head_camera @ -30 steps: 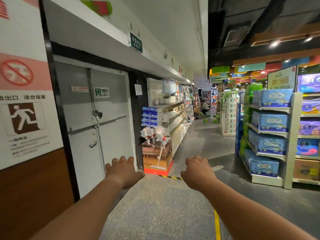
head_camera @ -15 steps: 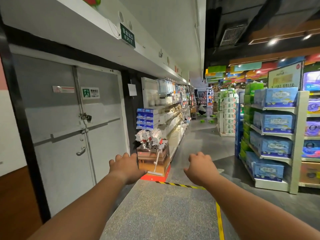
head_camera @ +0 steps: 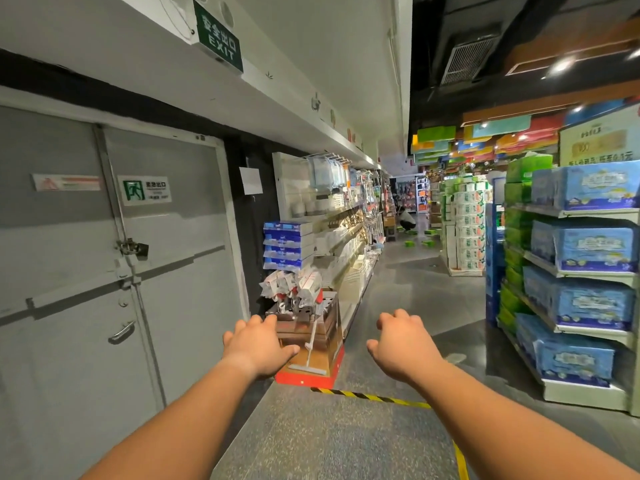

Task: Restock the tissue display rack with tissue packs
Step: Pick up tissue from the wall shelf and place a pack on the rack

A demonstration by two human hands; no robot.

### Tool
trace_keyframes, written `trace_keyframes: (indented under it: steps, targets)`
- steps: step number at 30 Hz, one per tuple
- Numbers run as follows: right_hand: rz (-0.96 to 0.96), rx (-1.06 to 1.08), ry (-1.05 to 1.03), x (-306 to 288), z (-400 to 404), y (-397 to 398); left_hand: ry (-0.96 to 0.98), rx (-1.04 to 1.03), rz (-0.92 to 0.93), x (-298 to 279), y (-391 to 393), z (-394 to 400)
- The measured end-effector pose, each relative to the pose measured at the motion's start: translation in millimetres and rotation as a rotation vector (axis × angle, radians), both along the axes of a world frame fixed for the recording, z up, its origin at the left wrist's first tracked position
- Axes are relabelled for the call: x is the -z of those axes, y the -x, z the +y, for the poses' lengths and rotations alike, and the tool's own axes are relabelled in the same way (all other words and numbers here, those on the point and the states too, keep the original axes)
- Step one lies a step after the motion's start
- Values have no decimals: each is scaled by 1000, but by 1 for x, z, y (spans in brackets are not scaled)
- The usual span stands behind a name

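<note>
Left hand (head_camera: 258, 348) and right hand (head_camera: 403, 344) loosely curled, empty; rack (head_camera: 595, 216) far right of fingers: walk closer, grab packs first.

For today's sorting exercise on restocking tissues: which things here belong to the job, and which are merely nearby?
Job:
- tissue rack
- blue tissue packs
- left hand, holding nothing
- right hand, holding nothing

Merely nearby:
- grey double door
- exit sign
- mop display stand
- striped floor tape

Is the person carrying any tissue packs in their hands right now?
No, the left hand and the right hand both reach forward holding nothing, while the blue tissue packs sit on the rack.
</note>
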State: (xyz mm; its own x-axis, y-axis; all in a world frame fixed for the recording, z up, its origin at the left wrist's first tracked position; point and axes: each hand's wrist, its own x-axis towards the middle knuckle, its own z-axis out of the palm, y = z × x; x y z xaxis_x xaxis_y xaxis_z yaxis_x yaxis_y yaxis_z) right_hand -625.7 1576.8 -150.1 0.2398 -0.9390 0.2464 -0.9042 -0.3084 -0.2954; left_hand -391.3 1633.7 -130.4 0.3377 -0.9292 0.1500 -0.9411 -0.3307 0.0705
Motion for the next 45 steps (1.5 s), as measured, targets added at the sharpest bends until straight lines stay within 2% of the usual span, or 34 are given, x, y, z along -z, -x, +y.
trace_keyframes:
  steps: [8, 15, 24, 36, 45]
  targets:
    - [6, -64, 13, -28, -217, -20, 48, -88, 31, -24, -26, -193]
    - [33, -124, -11, -8, -395, -68, 38, -112, 33, -6, -65, -363]
    - [27, -106, -3, -6, -644, -128, 24, -112, 100, 9, -141, -628]
    - [-4, -164, 4, 8, -979, -182, 36, -117, 14, 9, -180, -958]
    - [13, -284, 27, -26, -1224, -253, 89, -237, 15, -21, -245, -1165]
